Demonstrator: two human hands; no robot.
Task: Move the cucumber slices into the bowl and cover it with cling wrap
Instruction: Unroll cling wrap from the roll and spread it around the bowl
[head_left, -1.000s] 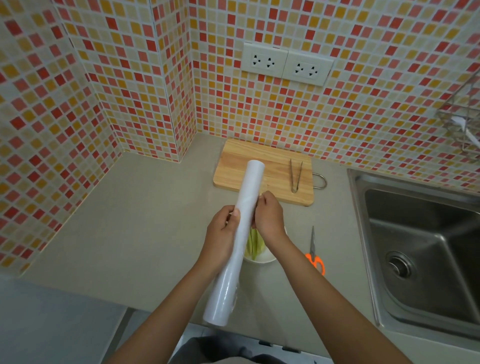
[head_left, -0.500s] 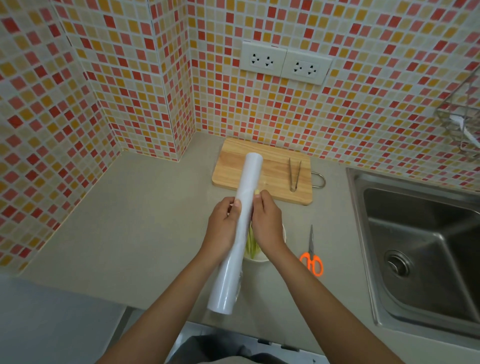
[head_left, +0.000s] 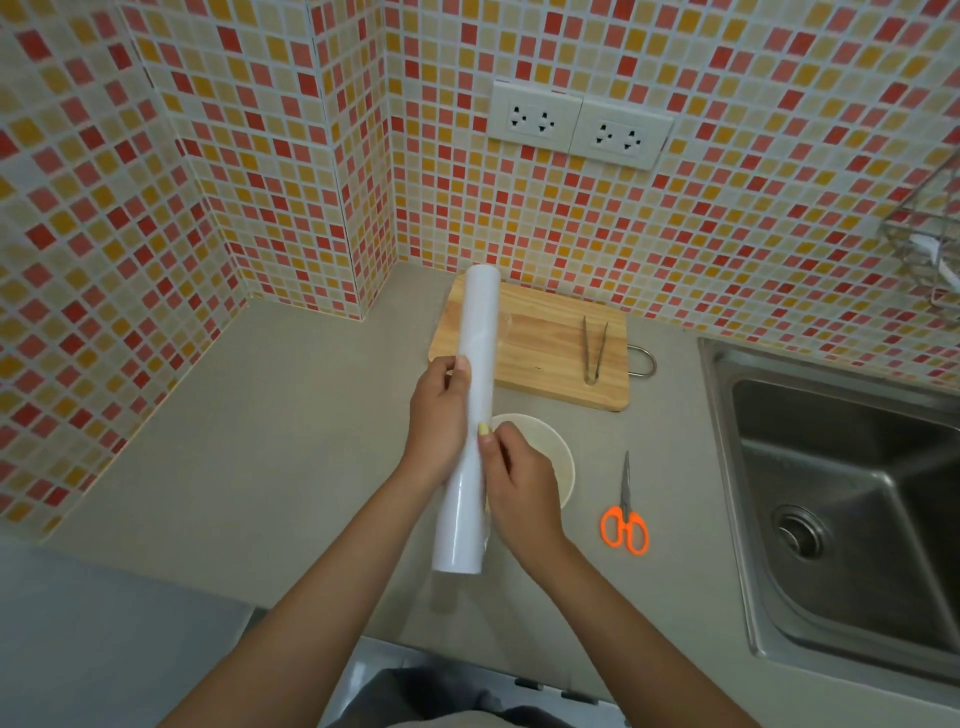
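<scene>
A long white cling wrap roll (head_left: 474, 395) is held up above the counter, pointing away from me. My left hand (head_left: 439, 426) grips its middle from the left. My right hand (head_left: 519, 480) pinches at the roll's right side, thumb and fingertip on the film edge. Under both hands sits a white bowl (head_left: 558, 457); its contents are hidden by my right hand and the roll. The wooden cutting board (head_left: 540, 343) behind it carries no cucumber slices.
Metal tongs (head_left: 594, 349) lie on the board's right part. Orange-handled scissors (head_left: 626, 512) lie right of the bowl. A steel sink (head_left: 852, 499) takes up the right side. Tiled walls close the back and left; a wire rack (head_left: 924, 239) hangs at far right.
My right hand has slid down the roll toward me and now pinches the film edge lower. The roll has swung more upright. The bowl's far rim is now uncovered.
</scene>
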